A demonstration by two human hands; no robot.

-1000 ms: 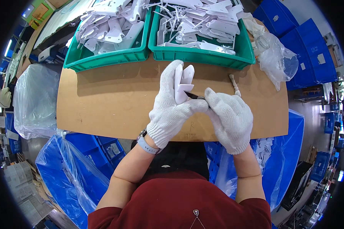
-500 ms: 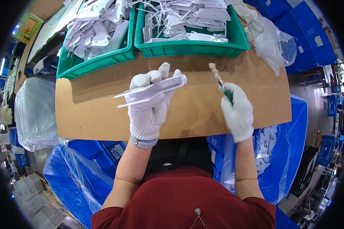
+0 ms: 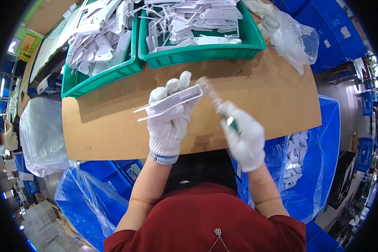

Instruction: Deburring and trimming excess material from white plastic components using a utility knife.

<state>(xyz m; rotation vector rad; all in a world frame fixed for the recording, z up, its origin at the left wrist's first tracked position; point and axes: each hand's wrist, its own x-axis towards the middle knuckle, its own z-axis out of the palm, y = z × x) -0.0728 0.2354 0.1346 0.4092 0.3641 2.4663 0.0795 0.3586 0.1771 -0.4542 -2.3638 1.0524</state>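
My left hand (image 3: 166, 130), in a white knit glove, is closed around a long white bracket-like part (image 3: 172, 102) with a rounded end and two thin legs. The part lies across the fingers above the brown tabletop, its rounded end to the right. My gloved right hand (image 3: 247, 140) grips a green-handled tool (image 3: 215, 98) whose slim shaft ends in a pale beige, wrapped-looking tip. Motion blurs the tool, and its exact kind does not show. Its tip is right at the rounded end of the part; whether they touch I cannot tell.
Two green bins (image 3: 203, 58) heaped with white parts stand at the table's far edge. Beside them lie a clear jar (image 3: 269, 23) and a plastic bag (image 3: 296, 44). Plastic-lined blue bins (image 3: 323, 143) flank me below the brown tabletop (image 3: 113, 134); the right one contains white parts.
My right hand has swung left and slightly down, carrying the tool's tip up to the rounded end of the white part. My left hand still holds that part, slightly further right in view.
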